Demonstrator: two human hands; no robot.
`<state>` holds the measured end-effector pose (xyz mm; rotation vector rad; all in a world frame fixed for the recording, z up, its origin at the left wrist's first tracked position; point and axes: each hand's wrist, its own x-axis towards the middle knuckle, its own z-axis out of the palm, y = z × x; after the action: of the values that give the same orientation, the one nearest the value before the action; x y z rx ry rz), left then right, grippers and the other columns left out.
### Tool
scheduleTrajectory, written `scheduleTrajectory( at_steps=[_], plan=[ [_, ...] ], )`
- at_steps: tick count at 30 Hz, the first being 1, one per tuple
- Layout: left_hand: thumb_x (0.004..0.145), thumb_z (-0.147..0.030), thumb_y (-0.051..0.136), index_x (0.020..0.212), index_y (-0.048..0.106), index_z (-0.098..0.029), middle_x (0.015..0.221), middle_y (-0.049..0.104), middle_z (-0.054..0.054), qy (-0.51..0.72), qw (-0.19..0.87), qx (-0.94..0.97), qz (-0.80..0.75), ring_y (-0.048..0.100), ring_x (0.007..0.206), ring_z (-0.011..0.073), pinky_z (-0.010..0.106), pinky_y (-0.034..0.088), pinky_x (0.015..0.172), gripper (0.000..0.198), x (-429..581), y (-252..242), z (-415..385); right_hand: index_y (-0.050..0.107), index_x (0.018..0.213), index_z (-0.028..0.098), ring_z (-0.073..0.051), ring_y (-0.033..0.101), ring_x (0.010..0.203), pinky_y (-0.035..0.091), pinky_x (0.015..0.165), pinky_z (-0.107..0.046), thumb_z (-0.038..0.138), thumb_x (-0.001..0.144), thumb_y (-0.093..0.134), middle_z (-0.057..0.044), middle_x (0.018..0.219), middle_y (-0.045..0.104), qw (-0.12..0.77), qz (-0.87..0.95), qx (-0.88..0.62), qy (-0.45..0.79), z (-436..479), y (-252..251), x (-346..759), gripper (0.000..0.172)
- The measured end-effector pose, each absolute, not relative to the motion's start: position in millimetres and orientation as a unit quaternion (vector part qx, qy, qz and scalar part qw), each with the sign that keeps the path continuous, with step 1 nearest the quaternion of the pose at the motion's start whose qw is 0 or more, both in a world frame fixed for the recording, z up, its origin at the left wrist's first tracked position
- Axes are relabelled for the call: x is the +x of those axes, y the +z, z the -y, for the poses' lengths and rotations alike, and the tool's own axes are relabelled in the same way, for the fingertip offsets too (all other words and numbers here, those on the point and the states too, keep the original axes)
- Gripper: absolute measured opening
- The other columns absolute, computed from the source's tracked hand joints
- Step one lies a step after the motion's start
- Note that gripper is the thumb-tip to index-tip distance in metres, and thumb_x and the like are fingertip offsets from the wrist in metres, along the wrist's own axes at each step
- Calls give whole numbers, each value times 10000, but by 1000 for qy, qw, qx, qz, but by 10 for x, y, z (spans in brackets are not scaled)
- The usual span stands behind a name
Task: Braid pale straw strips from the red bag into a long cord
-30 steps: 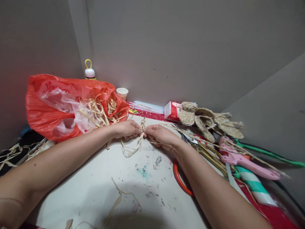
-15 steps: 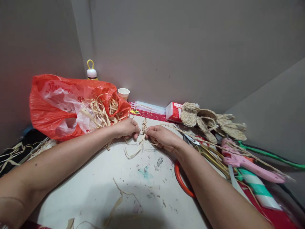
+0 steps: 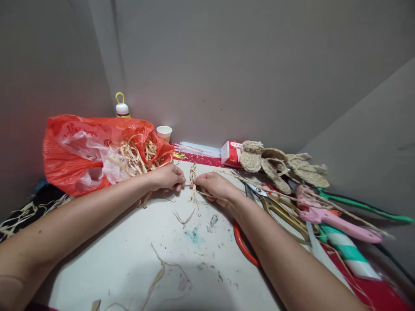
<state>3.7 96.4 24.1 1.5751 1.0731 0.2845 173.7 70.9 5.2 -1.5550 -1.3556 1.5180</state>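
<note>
A short braid of pale straw-like strands (image 3: 193, 169) stands out from between my two hands, its loose tails hanging over the white tabletop (image 3: 129, 255). My right hand (image 3: 212, 185) pinches the braid's lower end between thumb and fingertips. To its left, my left hand (image 3: 170, 177) is closed on a single strand (image 3: 187, 183) drawn out sideways from the braid. The curled fingers of both hands partly hide the strands. One loose end (image 3: 186, 220) curves down below the right hand.
Left stands a red plastic bag (image 3: 74, 147) spilling dry strands, near a paper cup (image 3: 164, 132) and a bottle (image 3: 122, 109). Along the right lie woven straw pieces (image 3: 275, 166), gold-handled scissors (image 3: 288, 216), a pink glue gun (image 3: 343, 224) and a red-handled tool (image 3: 243, 246) under my forearm.
My left hand has pulled slightly away from the braid, and a strand now stretches between the hands. The whole view has shifted a little.
</note>
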Motion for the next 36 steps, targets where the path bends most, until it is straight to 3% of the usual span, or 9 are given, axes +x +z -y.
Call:
scheduleTrajectory(
  at_steps=[13, 18, 22, 26, 29, 33, 36],
  plan=[
    [793, -340, 517, 610, 548, -179, 523, 552, -17, 10, 388, 770, -506, 399, 397, 75, 188, 290, 391, 246, -716, 969, -657, 553, 550, 170, -66, 191, 313, 129, 346, -223, 208, 774, 514, 75, 338, 297, 276, 516, -568, 578, -727, 56, 1776, 231],
    [782, -339, 533, 649, 594, -183, 533, 563, -10, 2, 354, 767, -535, 410, 386, 78, 195, 284, 384, 214, -941, 1183, -582, 470, 491, 184, -58, 189, 315, 131, 350, -222, 209, 752, 536, 82, 344, 275, 270, 523, -563, 580, -716, 74, 1773, 270],
    [794, -344, 512, 732, 630, -188, 624, 615, 0, 38, 268, 771, -577, 453, 424, 79, 194, 290, 405, 205, -1006, 1311, -628, 509, 524, 178, -54, 182, 317, 124, 346, -212, 242, 748, 537, 86, 342, 278, 262, 527, -559, 583, -721, 63, 1772, 235],
    [797, -273, 504, 755, 630, -166, 643, 599, 5, 90, 133, 825, -543, 496, 553, 91, 191, 338, 518, 170, -947, 1311, -687, 536, 555, 171, -53, 179, 310, 122, 339, -207, 255, 757, 514, 88, 342, 279, 259, 534, -556, 581, -731, 50, 1778, 220],
    [789, -189, 486, 848, 646, -171, 737, 624, 21, 62, 68, 869, -486, 517, 630, 104, 206, 355, 584, 171, -878, 1217, -657, 547, 563, 162, -50, 170, 309, 123, 333, -203, 247, 755, 506, 92, 344, 268, 259, 543, -554, 576, -743, 42, 1785, 214],
    [788, -128, 466, 1010, 639, -182, 1016, 627, 80, -2, 41, 920, -389, 555, 726, 131, 240, 362, 629, 286, -829, 1000, -604, 564, 574, 157, -53, 186, 304, 137, 327, -205, 229, 745, 505, 88, 340, 277, 256, 555, -551, 567, -756, 29, 1793, 194],
    [775, -147, 517, 861, 664, -155, 849, 637, 74, 14, 90, 899, -429, 505, 593, 112, 253, 350, 602, 170, -824, 866, -666, 559, 569, 160, -57, 195, 299, 135, 324, -212, 235, 754, 499, 82, 338, 285, 256, 561, -551, 562, -759, 17, 1799, 208]
  ],
)
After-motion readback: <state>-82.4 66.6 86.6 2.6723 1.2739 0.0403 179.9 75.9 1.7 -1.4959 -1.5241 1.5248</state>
